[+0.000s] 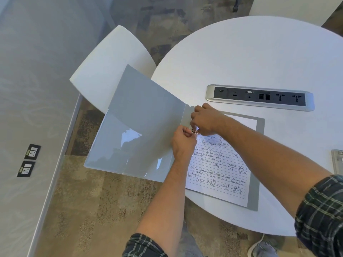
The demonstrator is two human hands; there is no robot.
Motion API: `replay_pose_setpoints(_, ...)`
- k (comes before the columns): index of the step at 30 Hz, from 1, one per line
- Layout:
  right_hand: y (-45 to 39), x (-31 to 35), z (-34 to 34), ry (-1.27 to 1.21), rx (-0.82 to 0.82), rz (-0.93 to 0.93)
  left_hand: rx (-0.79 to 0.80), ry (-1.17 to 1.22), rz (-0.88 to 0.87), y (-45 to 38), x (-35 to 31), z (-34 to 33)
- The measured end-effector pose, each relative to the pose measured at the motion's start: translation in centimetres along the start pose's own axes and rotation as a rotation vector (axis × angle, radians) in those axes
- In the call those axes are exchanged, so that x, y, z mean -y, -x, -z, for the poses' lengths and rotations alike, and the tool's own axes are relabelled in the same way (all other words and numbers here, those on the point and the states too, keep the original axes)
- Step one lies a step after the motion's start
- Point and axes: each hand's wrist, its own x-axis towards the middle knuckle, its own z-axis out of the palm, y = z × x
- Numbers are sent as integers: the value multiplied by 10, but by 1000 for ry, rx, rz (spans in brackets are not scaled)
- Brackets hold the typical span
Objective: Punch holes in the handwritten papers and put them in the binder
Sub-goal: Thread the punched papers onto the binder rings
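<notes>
The grey binder [141, 127] lies open at centre frame, its left cover overhanging the white bench [241, 58]. A handwritten paper [220, 169] rests on its right cover. Both hands, left [182, 143] and right [206, 119], pinch a metal ring [194, 131] at the spine.

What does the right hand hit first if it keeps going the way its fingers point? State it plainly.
The right hand points left toward the binder spine. Its fingertips are already at the small metal binder ring, meeting the left hand there. Past those, probably the open grey plastic binder cover, though depth is unclear.
</notes>
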Motion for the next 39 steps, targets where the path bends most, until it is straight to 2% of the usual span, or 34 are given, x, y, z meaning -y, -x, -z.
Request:
replay_pose_setpoints(3,17,14,-20,-126,-220,-179,-37,10,-39,9,5,7)
replay_pose_setpoints(6,44,43,-45,-408,-450,-382,-39,-25,-87,23,15,20)
replay_pose_setpoints(8,63,67,-60,-578,-520,-469,-37,-108,-111,34,28,26)
replay_pose_setpoints(11,76,95,-77,-688,-433,-547,-55,-201,-166,46,45,28)
replay_pose_setpoints(15,77,112,-85,-553,-310,-547,-70,-183,-164,53,48,30)
replay_pose_setpoints(19,80,115,-85,-561,-273,-526,-49,-143,-134,55,46,34)
replay_pose_setpoints(22,82,114,-80,-708,-277,-490,-33,-124,-115,56,46,37)
replay_pose_setpoints(26,92,124,-88,-874,-394,-377,-21,-98,-124,59,51,38)
replay_pose_setpoints(34,99,138,-99,-872,-144,-243,40,34,-79,76,65,31)
replay_pose_setpoints(39,101,138,-101,-810,-99,-234,91,-3,-89,79,72,30)
